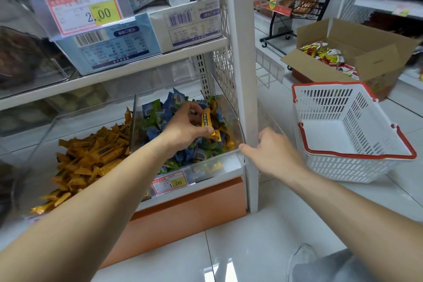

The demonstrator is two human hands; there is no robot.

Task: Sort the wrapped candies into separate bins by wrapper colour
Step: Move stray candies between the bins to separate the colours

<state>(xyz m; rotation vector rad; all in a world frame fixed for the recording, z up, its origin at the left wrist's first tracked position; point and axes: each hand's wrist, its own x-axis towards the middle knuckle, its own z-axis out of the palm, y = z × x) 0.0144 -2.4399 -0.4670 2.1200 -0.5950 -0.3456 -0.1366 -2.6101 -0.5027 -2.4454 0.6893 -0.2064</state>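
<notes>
Left hand [185,126] was down inside the right bin [215,158], fingers curled, thumb and forefinger pinching a yellow candy [206,118] held about upright above the heap. A second yellow one [216,135] sat just under the thumb; could not tell if it was gripped too. The heap under the hand was blue and green candies [158,126], piled near to the clear rim, with a few yellow along the right wall.

The left bin [96,107] shared a clear divider with the right bin and held the yellow pile [91,155], stacked high at the near side and low at the far wall.

Right hand [272,153] hung at the near right corner of the right bin, holding nothing, fingers loosely bent. Its thumb tip was at the bin corner and its fingers by the white post [242,52]; contact unclear.

The shelf [137,68] edge ran low above both bins, so the way in was from the near side.

Right of the post a white basket [332,86] with red handles stood on the floor [251,247], tipped. A cardboard box [377,57] lay open beyond it, with open tile between post and basket.
</notes>
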